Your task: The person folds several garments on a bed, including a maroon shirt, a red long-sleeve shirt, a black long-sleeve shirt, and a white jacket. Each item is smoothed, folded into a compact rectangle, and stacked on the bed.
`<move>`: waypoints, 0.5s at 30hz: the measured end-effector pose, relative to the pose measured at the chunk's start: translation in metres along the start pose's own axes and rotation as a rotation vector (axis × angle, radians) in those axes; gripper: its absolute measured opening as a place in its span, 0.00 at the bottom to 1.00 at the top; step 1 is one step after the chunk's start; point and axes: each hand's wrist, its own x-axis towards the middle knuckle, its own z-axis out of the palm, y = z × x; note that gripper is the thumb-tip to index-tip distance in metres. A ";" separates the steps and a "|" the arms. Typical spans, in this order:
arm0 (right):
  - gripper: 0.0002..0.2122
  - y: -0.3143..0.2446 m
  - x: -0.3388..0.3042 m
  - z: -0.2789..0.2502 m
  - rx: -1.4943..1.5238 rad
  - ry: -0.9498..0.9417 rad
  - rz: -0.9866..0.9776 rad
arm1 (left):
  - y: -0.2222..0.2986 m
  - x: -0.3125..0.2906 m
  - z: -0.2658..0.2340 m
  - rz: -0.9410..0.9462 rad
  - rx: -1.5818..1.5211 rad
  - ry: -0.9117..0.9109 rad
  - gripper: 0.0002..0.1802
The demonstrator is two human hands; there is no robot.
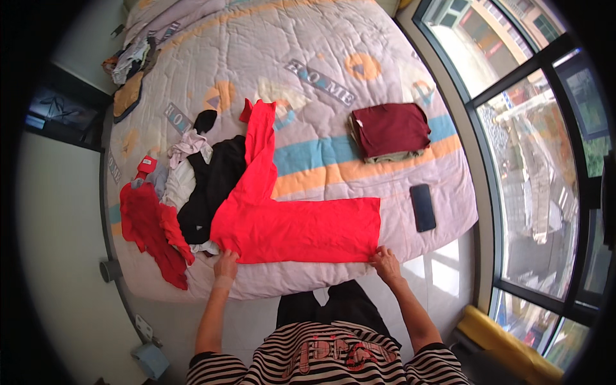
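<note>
A bright red long-sleeved top (301,231) lies spread sideways along the near edge of the bed, one sleeve stretched toward the far side. My left hand (226,264) pinches its near edge at the left end, by the shoulder area. At the lower right corner, by the hem, my right hand (385,263) has its fingers closed on the cloth. Left of the top, and partly under it, is a loose heap with a black garment (215,183), a white garment (181,187) and a darker red garment (144,212).
A folded stack with a maroon garment (391,130) on top sits at the right of the quilted bedspread (314,58). Nearer me lies a dark phone (422,208). More clothes (131,64) are piled at the far left. Tall windows (526,154) line the right side.
</note>
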 end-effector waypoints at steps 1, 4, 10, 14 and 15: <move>0.06 0.001 -0.011 0.005 0.039 -0.050 0.051 | 0.001 -0.011 0.008 -0.030 -0.063 -0.005 0.11; 0.10 0.011 0.004 -0.011 0.039 -0.060 0.102 | 0.009 -0.024 0.005 -0.177 -0.265 -0.008 0.10; 0.20 0.004 0.103 -0.033 0.359 0.367 0.337 | 0.086 0.052 -0.052 0.003 -0.543 0.121 0.11; 0.23 0.019 0.153 -0.020 0.206 0.381 0.304 | 0.142 0.138 -0.048 0.188 -0.567 0.042 0.21; 0.18 0.025 0.157 -0.017 0.343 0.305 0.306 | 0.141 0.156 -0.043 0.209 -0.500 -0.013 0.22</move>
